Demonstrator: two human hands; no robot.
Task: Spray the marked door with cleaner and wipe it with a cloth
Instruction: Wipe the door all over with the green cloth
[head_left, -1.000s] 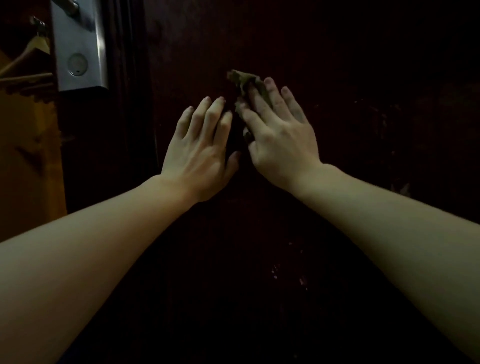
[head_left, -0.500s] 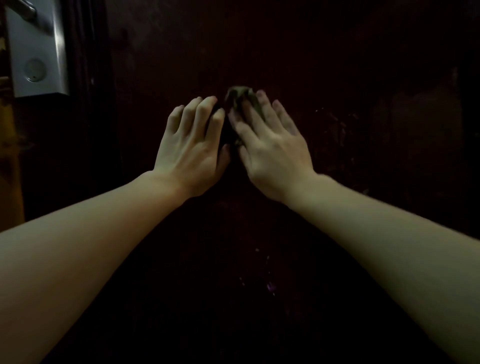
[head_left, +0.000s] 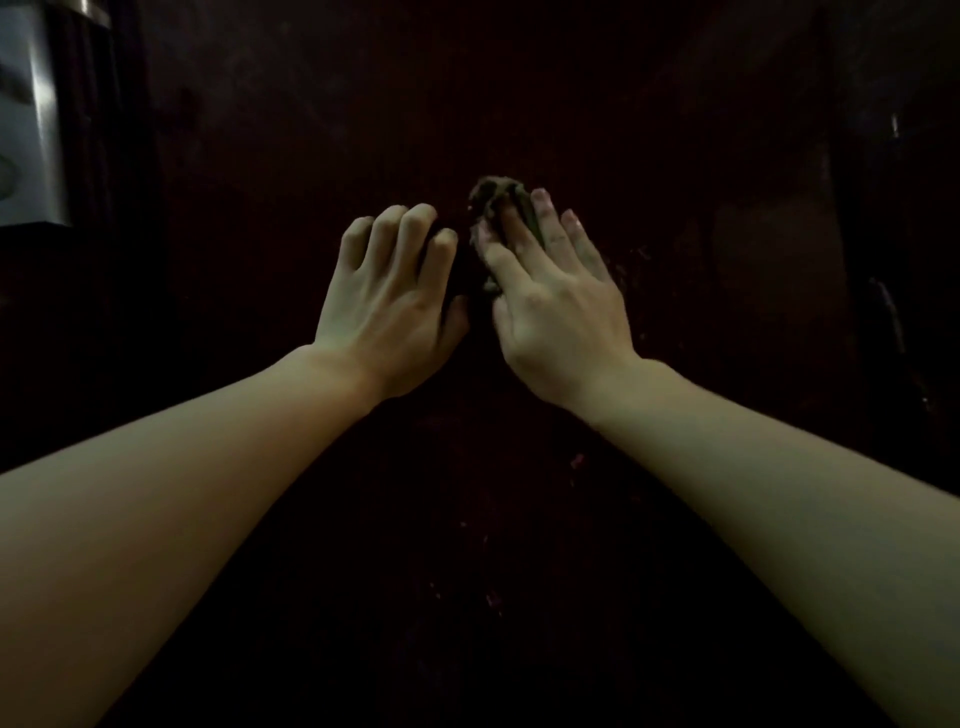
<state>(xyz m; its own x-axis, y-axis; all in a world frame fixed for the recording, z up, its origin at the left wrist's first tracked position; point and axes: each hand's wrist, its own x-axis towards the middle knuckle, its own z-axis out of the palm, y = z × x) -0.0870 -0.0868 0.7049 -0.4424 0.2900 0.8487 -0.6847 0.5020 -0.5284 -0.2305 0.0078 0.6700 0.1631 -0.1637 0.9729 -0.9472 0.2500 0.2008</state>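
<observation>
My right hand (head_left: 558, 306): straight fingers pressing a crumpled cloth (head_left: 500, 200) flat against the dark door (head_left: 675, 156). My left hand (head_left: 387, 296): empty, fingers bent, fingertips on the door, just beside. Metal lock plate (head_left: 28, 124): upper left.

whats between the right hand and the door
The crumpled cloth: the right hand presses it flat-fingered against the dark door, as the head view shows.

No legible text (too dark)
</observation>
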